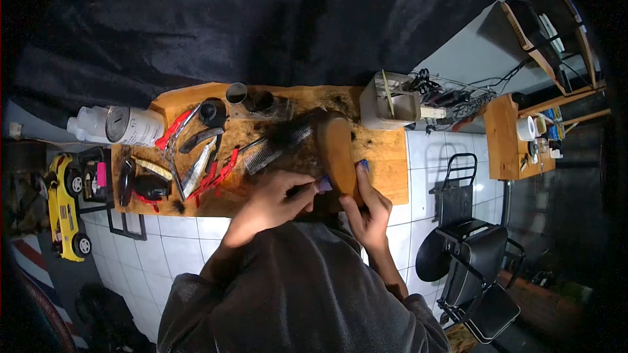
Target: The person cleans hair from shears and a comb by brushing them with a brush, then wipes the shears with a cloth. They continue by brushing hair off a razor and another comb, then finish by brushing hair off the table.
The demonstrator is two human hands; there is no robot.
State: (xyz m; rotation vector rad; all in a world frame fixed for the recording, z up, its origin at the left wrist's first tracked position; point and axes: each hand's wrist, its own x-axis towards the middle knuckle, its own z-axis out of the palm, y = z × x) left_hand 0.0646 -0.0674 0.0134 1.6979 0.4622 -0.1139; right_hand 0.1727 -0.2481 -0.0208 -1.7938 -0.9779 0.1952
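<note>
Fingers of the left hand (275, 197) pinch shut on a small purple piece (324, 185) at the near edge of the tabletop (386, 150). Right hand (369, 208) curls closed around the near end of a wooden brush (335, 150) lying mid-tabletop. Left of it: comb (261, 155), red-handled scissors (216, 173). White canister (134, 125) far left.

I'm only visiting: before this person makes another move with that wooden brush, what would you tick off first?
1. Right hand grips the wooden brush: ok.
2. Left hand pinches the small purple piece beside the brush: ok.
3. Brush is over the wooden board: ok.
4. Red-handled scissors lie apart from the left hand: ok.
5. Comb is clear of the brush bristles: cannot tell.
</note>
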